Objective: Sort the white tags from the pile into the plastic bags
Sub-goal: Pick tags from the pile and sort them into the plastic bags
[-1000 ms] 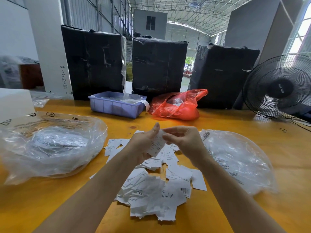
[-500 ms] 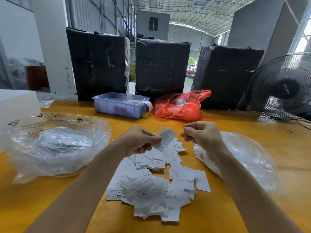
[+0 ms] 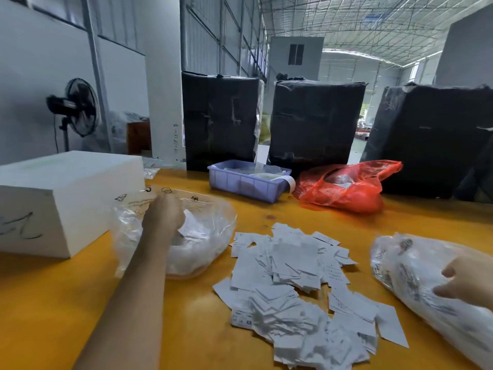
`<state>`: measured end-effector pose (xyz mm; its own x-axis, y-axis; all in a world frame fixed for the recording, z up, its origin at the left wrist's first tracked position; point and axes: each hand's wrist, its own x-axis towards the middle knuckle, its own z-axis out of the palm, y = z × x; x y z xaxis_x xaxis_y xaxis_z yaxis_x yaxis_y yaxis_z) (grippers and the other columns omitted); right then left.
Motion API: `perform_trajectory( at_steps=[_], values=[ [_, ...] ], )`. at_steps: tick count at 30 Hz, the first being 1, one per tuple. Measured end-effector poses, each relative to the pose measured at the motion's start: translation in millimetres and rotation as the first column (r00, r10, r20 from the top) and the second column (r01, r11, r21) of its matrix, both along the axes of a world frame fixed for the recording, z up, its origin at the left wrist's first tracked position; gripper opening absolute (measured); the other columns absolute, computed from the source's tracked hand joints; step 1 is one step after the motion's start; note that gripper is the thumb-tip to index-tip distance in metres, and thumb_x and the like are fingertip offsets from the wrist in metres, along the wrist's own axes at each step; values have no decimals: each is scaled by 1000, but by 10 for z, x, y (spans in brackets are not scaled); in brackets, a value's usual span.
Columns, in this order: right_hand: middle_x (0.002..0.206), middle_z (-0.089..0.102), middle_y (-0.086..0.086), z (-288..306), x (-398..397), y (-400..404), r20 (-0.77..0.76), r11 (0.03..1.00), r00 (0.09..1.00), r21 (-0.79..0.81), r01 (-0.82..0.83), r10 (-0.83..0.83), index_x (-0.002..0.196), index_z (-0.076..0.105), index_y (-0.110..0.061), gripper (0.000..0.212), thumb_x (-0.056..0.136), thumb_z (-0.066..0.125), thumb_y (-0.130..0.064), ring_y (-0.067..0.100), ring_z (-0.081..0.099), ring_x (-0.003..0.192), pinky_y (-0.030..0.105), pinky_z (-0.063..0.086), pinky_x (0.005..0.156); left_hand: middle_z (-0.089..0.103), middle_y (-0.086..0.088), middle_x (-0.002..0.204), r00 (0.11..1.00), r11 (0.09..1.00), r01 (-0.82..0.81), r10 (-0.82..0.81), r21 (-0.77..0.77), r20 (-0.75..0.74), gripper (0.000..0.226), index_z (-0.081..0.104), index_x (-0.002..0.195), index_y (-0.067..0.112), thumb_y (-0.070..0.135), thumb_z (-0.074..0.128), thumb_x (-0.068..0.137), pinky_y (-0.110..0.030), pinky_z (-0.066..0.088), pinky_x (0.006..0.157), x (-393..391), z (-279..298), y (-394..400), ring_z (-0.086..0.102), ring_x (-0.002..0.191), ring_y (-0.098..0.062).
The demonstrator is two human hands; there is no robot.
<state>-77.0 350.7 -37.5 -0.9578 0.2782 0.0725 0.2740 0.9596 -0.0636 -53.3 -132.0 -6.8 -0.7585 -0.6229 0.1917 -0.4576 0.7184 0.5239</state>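
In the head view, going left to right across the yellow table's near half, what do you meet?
White foam box → left plastic bag with the left hand reaching into it → pile of white tags → right plastic bag with the right hand on it.

Daylit warehouse; metal truss roof [image 3: 373,25]; white pillar [image 3: 162,76]; standing fan [image 3: 77,108].

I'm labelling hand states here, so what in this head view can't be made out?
- Left hand: motion-blurred, fingers turned away over the left plastic bag; any tag held is unclear.
- Right hand: cut off by the right edge, on the right plastic bag.
- Print on the white tags: too small.
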Motion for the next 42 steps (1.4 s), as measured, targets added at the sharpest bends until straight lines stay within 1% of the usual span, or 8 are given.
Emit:
perform_trajectory(
  at_steps=[3, 7, 12, 21, 25, 30, 35, 42],
  values=[
    [118, 64, 1, -82, 72, -81, -1, 995, 1000, -92, 25, -25, 116, 64, -15, 47, 80, 71, -43, 14, 58, 104, 22, 44, 86, 58, -23, 106, 998, 997, -28, 31, -76, 46, 26, 55, 115, -7, -3, 47, 90, -39, 43, 72, -16, 15, 117, 56, 95, -36],
    [77, 72, 12, -46, 107, -78, -181, 975, 981, -223, 25, -66, 77, 75, 0, 13, 77, 77, -13, 22, 63, 69, 25, 41, 58, 56, -22, 99, 1000, 990, -9, 9, -141, 1, 22, 57, 106, -4, 11, 60, 89, -37, 38, 67, -42, 160, 331, 51, 87, -34],
    [56, 58, 16, -11, 68, -19, -219, 960, 969, -274, 51, -114, 48, 52, -3, 41, 84, 69, -13, 20, 47, 50, 26, 35, 51, 56, -21, 118, 978, 972, 176, -190, -153, -87, 50, 52, 124, 3, 28, 69, 84, -39, 39, 73, -66, 254, 782, 52, 108, -37],
    [73, 68, 10, 275, 112, -218, -571, 747, 816, -580, -324, -89, 80, 64, -3, 12, 85, 68, -13, 15, 61, 62, 25, 46, 57, 62, -3, 114, 732, 763, 641, -641, -85, -232, 41, 60, 121, 13, 30, 69, 84, -26, 48, 71, -37, 61, 1576, 58, 94, -14],
    [61, 67, 2, 428, 232, -615, -510, 320, 860, -818, -478, -20, 82, 66, -4, 5, 84, 69, -8, 8, 58, 49, 21, 48, 51, 69, 3, 93, 572, 515, 820, -740, 249, -354, 35, 66, 100, 13, 43, 62, 85, -18, 50, 64, 49, 14, 1848, 64, 78, -3],
    [69, 70, 9, 420, 384, -1135, -480, 212, 844, -823, -527, 237, 85, 66, -3, 11, 77, 72, 0, 16, 67, 60, 22, 56, 58, 74, -10, 89, 646, 170, 637, -651, 752, -400, 74, 68, 93, 4, 69, 55, 61, -23, 55, 57, 140, 7, 2007, 73, 76, -20],
    [81, 71, 13, 377, 407, -1287, -426, 136, 871, -874, -466, 246, 101, 62, -3, 25, 78, 71, 4, 16, 69, 65, 23, 57, 62, 72, -5, 68, 674, 294, 694, -587, 657, -449, 15, 71, 77, 7, 22, 72, 80, -17, 52, 54, 102, -88, 1925, 66, 59, -10],
    [73, 72, -1, 303, 389, -1304, -216, 159, 932, -950, -270, 292, 90, 72, -12, 12, 78, 74, -12, 8, 68, 65, 26, 49, 68, 71, 1, 62, 752, 303, 632, -464, 714, -468, 18, 69, 82, 2, 20, 73, 79, -13, 48, 47, 57, -99, 1860, 61, 48, -1]
  ],
)
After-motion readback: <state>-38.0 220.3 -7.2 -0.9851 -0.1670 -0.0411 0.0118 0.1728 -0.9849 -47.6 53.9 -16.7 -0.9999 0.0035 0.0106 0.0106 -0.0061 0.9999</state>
